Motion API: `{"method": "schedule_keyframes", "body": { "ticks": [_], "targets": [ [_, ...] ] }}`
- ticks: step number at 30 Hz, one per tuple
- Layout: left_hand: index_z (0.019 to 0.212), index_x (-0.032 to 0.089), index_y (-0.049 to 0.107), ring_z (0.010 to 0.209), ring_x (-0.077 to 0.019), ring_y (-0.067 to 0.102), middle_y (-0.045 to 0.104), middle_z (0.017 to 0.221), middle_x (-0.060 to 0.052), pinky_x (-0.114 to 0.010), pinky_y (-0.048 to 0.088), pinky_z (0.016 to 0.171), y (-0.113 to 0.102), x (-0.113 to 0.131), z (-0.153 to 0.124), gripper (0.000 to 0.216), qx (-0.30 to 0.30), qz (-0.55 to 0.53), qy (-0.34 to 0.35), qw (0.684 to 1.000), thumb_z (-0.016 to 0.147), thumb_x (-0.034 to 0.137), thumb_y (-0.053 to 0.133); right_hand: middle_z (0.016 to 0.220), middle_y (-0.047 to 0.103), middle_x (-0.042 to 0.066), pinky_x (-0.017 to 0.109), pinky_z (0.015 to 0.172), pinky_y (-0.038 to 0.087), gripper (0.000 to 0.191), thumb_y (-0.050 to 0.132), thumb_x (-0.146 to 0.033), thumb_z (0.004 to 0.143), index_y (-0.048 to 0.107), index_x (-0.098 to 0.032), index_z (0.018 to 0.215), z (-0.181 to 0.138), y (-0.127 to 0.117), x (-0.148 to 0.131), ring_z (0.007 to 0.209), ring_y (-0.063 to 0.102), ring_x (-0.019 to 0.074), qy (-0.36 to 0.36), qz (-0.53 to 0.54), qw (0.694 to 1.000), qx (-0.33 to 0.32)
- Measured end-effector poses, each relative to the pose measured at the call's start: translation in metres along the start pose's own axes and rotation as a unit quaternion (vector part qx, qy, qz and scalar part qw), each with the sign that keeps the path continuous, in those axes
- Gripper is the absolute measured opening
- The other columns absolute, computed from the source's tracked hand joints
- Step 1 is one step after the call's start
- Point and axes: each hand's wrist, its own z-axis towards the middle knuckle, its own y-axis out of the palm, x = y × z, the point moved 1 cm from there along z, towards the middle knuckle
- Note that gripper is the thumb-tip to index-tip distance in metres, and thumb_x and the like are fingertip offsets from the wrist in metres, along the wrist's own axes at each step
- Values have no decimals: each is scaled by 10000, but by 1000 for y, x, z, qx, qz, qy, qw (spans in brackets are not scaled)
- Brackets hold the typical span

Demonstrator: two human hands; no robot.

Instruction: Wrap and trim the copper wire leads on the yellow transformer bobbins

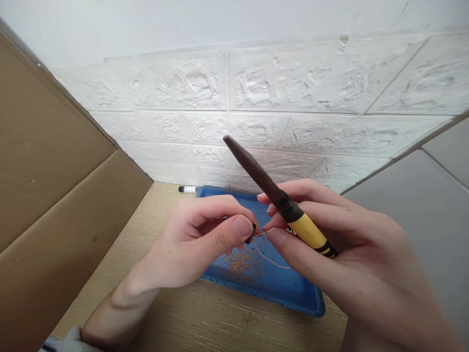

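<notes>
Between the thumb and forefinger of my left hand (208, 239), a small black part (251, 233) is pinched; its kind cannot be made out. A thin orange wire (261, 234) runs from it to the fingertips of my right hand (340, 239), which pinch its other end. Lying across that same hand is a tool with a yellow-and-black handle (309, 232) and a long brown blade-like shaft (252, 166), pointing up and left. A pale thin wire (271, 260) curves away below the black part. Both hands are closed, above a blue tray.
The blue tray (264, 293) rests on a wooden surface (176, 313), with a pile of short thin wire pieces (240, 266) in it. A small black-and-white cylinder (188, 189) lies behind. Cardboard (66, 146) stands left, a white brick-patterned wall (176, 80) behind, a grey panel (410, 195) right.
</notes>
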Motion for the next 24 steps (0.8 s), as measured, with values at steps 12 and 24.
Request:
{"method": "schedule_keyframes", "body": {
  "ticks": [12, 24],
  "targets": [
    [892, 156, 771, 681, -113, 556, 648, 762, -1, -210, 467, 596, 1, -3, -1, 522, -28, 4, -39, 999, 1118, 626, 763, 1099, 848, -128, 48, 715, 576, 211, 791, -88, 902, 802, -283, 820, -3, 5, 2, 845, 767, 6, -10, 6, 1000, -1],
    [901, 163, 765, 711, -98, 631, 714, 798, -8, -173, 551, 665, -28, 6, 2, 499, -18, 40, -12, 999, 1151, 593, 731, 1136, 777, -40, 201, 638, 552, 210, 757, -247, 1063, 827, -340, 889, -9, -22, 18, 895, 752, 102, -54, -157, 986, 7]
  ]
}}
